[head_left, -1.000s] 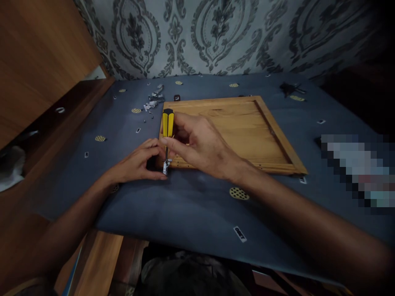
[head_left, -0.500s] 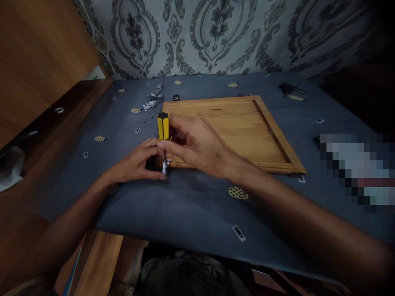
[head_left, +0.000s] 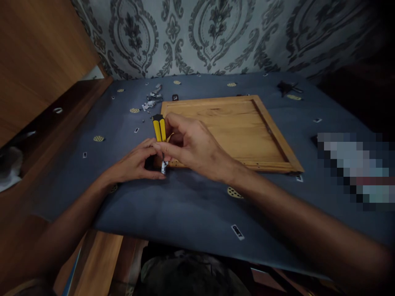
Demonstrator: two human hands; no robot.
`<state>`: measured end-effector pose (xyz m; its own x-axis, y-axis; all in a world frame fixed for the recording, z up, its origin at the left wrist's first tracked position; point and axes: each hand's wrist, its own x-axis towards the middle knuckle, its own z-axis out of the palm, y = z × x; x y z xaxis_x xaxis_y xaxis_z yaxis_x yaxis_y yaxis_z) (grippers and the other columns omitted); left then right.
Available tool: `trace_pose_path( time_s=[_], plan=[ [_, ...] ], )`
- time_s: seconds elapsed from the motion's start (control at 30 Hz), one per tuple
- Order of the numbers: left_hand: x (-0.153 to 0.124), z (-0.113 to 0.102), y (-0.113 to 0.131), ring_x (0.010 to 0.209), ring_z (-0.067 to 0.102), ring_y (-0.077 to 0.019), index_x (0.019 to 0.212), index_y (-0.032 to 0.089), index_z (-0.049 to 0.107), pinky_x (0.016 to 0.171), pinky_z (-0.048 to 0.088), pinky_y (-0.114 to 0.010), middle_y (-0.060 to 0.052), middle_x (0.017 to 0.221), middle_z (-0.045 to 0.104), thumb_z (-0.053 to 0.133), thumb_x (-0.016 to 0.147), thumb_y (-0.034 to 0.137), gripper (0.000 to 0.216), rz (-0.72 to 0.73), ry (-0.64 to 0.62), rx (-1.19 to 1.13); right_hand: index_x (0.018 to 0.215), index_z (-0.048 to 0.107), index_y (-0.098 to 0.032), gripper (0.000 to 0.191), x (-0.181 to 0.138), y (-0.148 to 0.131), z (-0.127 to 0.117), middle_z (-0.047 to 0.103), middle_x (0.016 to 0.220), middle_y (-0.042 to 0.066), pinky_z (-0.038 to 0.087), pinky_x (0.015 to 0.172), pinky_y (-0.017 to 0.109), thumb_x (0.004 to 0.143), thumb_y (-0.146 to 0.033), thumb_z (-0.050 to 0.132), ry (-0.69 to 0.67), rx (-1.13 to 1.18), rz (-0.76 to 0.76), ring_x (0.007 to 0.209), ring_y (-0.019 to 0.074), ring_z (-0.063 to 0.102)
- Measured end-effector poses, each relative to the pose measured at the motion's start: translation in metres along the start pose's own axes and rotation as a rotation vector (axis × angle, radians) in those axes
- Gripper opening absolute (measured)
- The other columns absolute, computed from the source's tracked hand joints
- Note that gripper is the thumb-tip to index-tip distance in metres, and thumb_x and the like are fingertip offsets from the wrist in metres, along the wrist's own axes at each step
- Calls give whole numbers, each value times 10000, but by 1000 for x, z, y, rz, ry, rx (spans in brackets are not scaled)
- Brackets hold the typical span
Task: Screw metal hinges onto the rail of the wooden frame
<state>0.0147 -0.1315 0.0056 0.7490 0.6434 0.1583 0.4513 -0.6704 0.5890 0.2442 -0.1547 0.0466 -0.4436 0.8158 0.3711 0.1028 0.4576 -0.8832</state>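
Observation:
My right hand is closed around a screwdriver with a yellow and black handle, held almost upright with a slight lean. Its tip goes down to a small silver metal hinge at the near left corner of a wooden cabinet door. My left hand steadies the hinge, thumb at its near end and fingers curled by the screwdriver's shaft. Fingers cover the shaft in part, and any screw under the tip is hidden. The framed door lies flat on the table.
Several more metal hinges lie in a heap behind the door's left corner, with tiny screws beside them. A dark object rests at the back right. A blurred-out item lies at the right. Patterned blue cloth covers the table.
The screwdriver's handle has tilted a little to the left, and my right hand has shifted slightly with it. The left hand stays at the hinge. The view has moved a touch.

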Motion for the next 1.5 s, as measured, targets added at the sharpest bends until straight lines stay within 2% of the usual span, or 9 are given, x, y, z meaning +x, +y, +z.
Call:
trace_pose_path(
  time_s=[0.23,0.37,0.5,0.63,0.87,1.07,1.23,1.37,1.5],
  plan=[
    [0,1,-1,1147,604,-284,1093,224,719,1064,527,-446,-80,1216,649,823,858,610,464,12,7,-13,836,525,-253,333,3,3,-3,657,791,-10,584,666,343,940,-457,766,-72,69,2,721,180,661],
    [-1,1,0,1105,603,-281,1090,231,727,1020,539,-443,-72,1151,640,821,853,623,468,2,15,-7,768,524,-244,399,4,4,-6,642,714,-14,573,631,330,933,-512,768,-115,100,32,704,185,687],
    [-1,1,-1,1042,593,-258,1027,207,717,960,544,-404,-63,1088,633,809,855,648,483,-18,1,-11,793,504,-249,425,2,7,2,622,726,-26,553,583,314,898,-528,807,-25,135,43,631,160,650],
    [-1,2,-2,1061,589,-258,1031,211,704,990,535,-399,-58,1089,651,806,858,645,478,-38,-10,-31,804,496,-256,424,0,9,10,588,717,-32,553,590,310,901,-534,802,52,85,13,661,165,629],
    [0,0,0,1209,568,-297,1006,210,705,1104,490,-456,-69,1174,640,839,858,570,412,-31,-32,-20,908,586,-265,269,4,4,5,672,863,6,606,650,350,941,-451,777,229,15,-4,764,192,652],
    [-1,1,-3,1222,570,-300,1075,211,717,1111,490,-459,-74,1205,632,834,862,591,451,-14,-22,-19,884,592,-248,279,2,6,3,664,809,0,603,647,350,940,-448,777,178,30,19,741,189,647],
    [-1,2,-3,1154,592,-288,1009,206,703,1048,531,-436,-75,1169,637,829,855,616,456,-3,0,-20,830,548,-249,310,1,9,6,632,764,-8,579,625,339,937,-429,776,158,62,26,705,178,628],
    [0,2,-2,1145,602,-286,970,199,688,1034,543,-437,-83,1174,643,825,863,611,448,31,11,-16,808,517,-255,373,2,12,7,628,746,-10,571,611,339,923,-489,784,141,77,22,677,176,622],
    [1,1,0,1201,603,-297,1026,199,707,1076,531,-449,-96,1259,650,829,872,584,432,60,16,-20,798,494,-259,427,1,14,8,616,719,-21,570,607,334,915,-557,776,134,96,21,655,173,629]
  ],
)
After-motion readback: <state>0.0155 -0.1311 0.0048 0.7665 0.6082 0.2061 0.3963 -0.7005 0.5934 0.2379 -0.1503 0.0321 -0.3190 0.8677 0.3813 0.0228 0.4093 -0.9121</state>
